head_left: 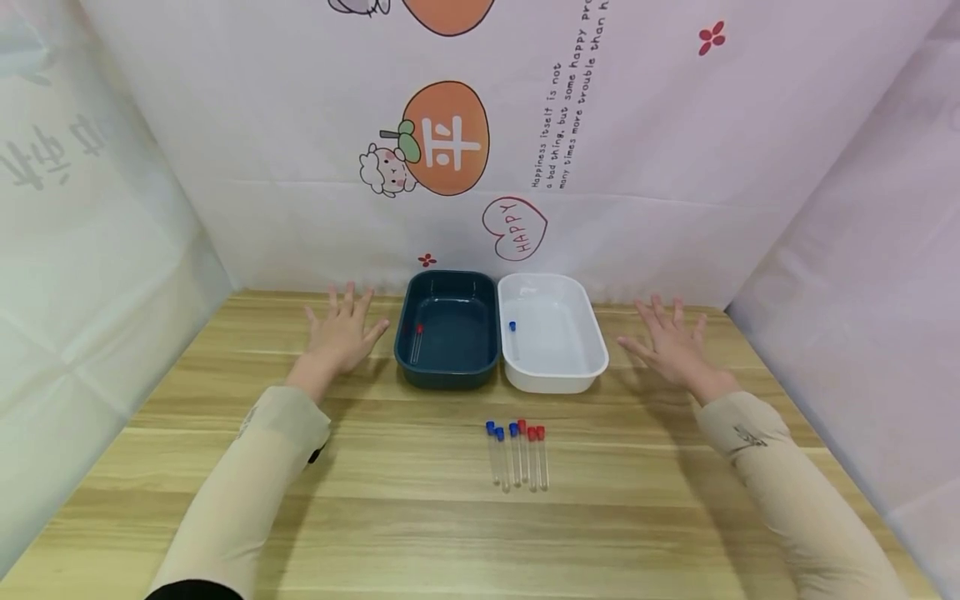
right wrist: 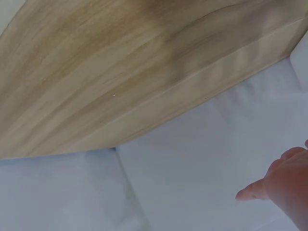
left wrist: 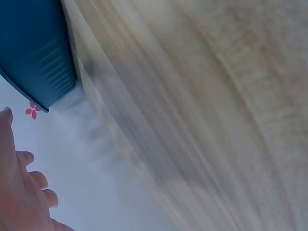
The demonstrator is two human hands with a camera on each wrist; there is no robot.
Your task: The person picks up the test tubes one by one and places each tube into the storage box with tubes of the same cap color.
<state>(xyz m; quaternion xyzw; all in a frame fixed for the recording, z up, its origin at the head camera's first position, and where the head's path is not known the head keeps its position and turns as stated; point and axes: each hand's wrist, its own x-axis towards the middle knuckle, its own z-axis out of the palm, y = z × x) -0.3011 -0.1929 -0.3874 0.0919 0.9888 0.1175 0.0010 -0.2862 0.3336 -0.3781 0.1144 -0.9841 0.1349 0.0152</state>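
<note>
My left hand [head_left: 340, 335] is spread with straight fingers, left of the dark blue tray [head_left: 465, 333] and holding nothing. On the other side my right hand [head_left: 672, 346] spreads its fingers to the right of the white tray [head_left: 561, 333], also with nothing in it. A red-capped test tube [head_left: 417, 343] lies inside the dark tray along its left side. Inside the white tray is a blue-capped tube [head_left: 513, 327], its clear body hard to make out. In front of the trays lie three blue-capped tubes [head_left: 502, 458] and three red-capped tubes [head_left: 542, 458], side by side in a row.
The two trays stand side by side on the wooden table [head_left: 405, 533], near its back edge. A white printed cloth [head_left: 622, 150] rises behind the table, with more white cloth along the left and right sides.
</note>
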